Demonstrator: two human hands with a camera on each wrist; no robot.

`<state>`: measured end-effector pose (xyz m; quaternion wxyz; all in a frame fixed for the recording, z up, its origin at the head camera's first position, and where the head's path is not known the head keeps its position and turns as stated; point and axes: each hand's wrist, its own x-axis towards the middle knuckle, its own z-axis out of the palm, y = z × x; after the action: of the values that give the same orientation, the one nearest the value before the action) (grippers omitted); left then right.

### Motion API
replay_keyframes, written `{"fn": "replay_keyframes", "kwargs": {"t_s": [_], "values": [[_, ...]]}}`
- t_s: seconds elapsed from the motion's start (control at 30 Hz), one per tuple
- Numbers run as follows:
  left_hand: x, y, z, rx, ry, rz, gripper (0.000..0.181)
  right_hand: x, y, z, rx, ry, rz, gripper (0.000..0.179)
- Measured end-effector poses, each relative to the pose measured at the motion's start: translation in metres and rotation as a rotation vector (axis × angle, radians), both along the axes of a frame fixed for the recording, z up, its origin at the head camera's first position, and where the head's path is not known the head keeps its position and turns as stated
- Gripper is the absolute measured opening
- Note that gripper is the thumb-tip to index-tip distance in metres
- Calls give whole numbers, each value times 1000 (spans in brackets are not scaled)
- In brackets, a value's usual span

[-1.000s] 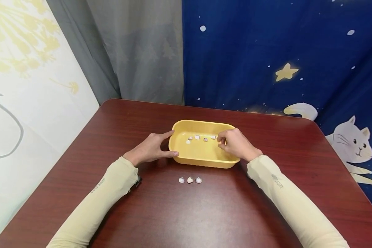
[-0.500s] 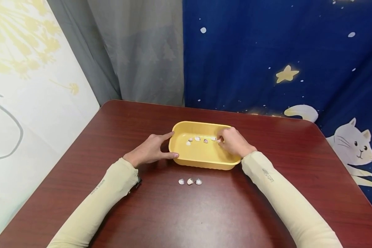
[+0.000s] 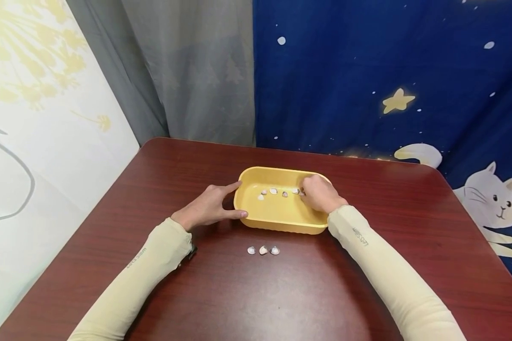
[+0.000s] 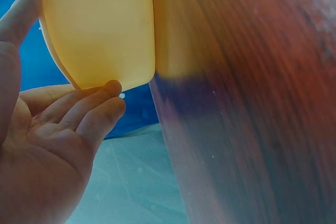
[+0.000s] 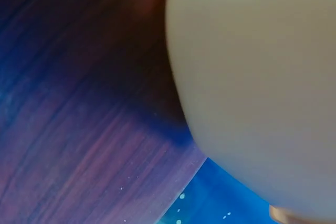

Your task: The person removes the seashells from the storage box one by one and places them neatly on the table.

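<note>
A yellow plastic basin (image 3: 281, 215) stands on the table. My left hand (image 3: 211, 206) grips its left end, thumb on the near side of the rim and index finger farther back. In the left wrist view, the other fingers (image 4: 100, 106) bend against the outer wall. My right hand (image 3: 321, 193) reaches inside the basin's right side, fingers curled and fingertips low, pinching a small seashell (image 3: 301, 192) that is mostly hidden. Several more seashells lie in a loose curved row on the basin floor, among them a white seashell (image 3: 273, 191) and a purplish seashell (image 3: 285, 194).
In front of the basin, three seashells (image 3: 263, 250) lie in a row on the dark red table (image 3: 222, 293). Behind the table hang a grey curtain (image 3: 200, 71) and a blue curtain (image 3: 333, 71). A blurred pale surface (image 5: 257, 77) fills much of the right wrist view.
My right hand has moved lower and slightly left inside the basin, and a seashell now shows at its fingertips. The left hand stays on the basin's end.
</note>
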<state>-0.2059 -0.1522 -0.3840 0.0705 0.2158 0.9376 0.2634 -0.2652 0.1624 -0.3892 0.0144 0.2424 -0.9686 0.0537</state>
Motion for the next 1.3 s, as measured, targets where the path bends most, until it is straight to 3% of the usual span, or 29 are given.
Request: {"fn": "replay_keyframes", "kwargs": {"t_s": [0.27, 0.8, 1.3], "values": [[1, -2, 3, -2, 0, 9, 98, -2, -2, 0, 13, 15, 7, 16], [3, -4, 1, 2, 7, 14, 97, -1, -7, 3, 62, -35, -35, 9], [0, -1, 1, 2, 15, -8, 98, 6, 3, 6, -13, -21, 17, 12]]}}
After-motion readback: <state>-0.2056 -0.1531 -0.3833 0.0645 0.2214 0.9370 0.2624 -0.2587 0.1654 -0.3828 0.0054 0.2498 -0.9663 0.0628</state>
